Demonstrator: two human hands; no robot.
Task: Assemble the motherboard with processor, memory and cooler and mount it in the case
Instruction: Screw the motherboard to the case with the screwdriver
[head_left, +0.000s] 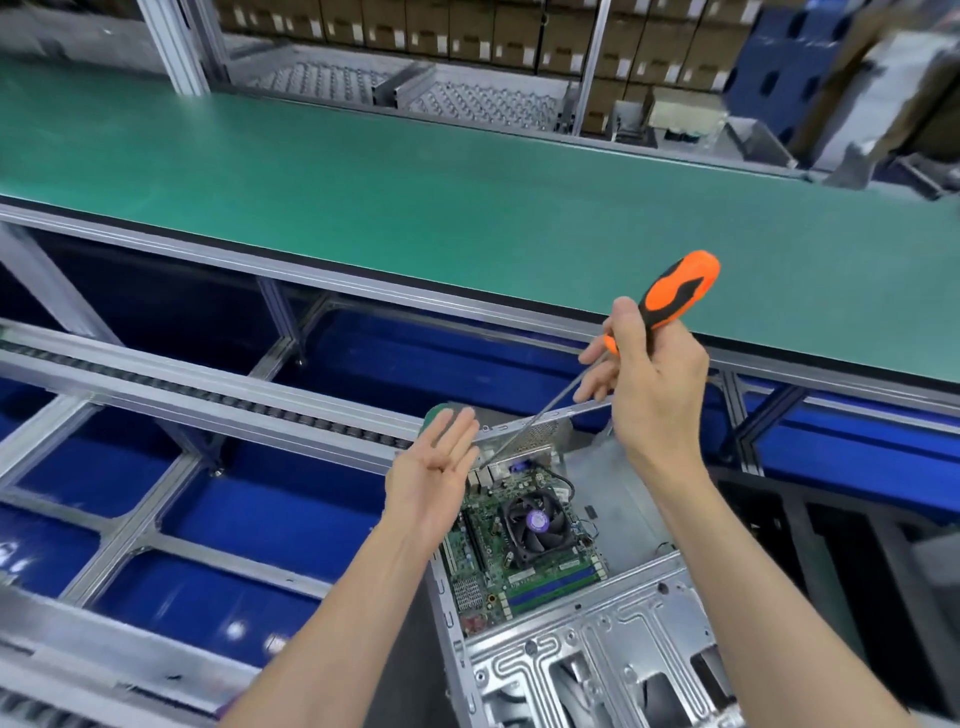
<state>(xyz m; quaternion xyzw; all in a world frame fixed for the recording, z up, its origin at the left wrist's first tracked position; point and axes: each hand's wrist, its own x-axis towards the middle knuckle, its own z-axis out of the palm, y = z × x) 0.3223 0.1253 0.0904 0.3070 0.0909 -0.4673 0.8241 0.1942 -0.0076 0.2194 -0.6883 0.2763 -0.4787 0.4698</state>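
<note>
Head view, looking down. Lower centre and lower right of the frame: open metal case (613, 670), silver, with stamped drive cage nearest the camera. Inside it, at centre bottom, green motherboard (524, 566), lying flat on the case floor; black cooler (535, 525) with a purple hub seated on it, blue memory (558, 592) slotted along its lower right edge.

Centre right: right hand (652, 379) curled round the lower handle of an orange-and-black screwdriver (675, 291), forefinger and a second finger stretched out along the start of the shaft. Handle tilted up to the upper right, thin shaft slanting down to the lower left, tip close to the far left corner of the board; contact there too small to tell.

Centre, slightly left: left hand (434, 475) spread, palm up, fingers straight and close together, holding nothing, raised just beside the left edge of the case, fingertips near the screwdriver tip.

Upper half, crossing left to right: green conveyor belt (415, 176). Behind it, top of frame: roller racks and stacked cardboard boxes (467, 26). Left and lower left: aluminium frame rails (208, 395) over blue bins (208, 597).
</note>
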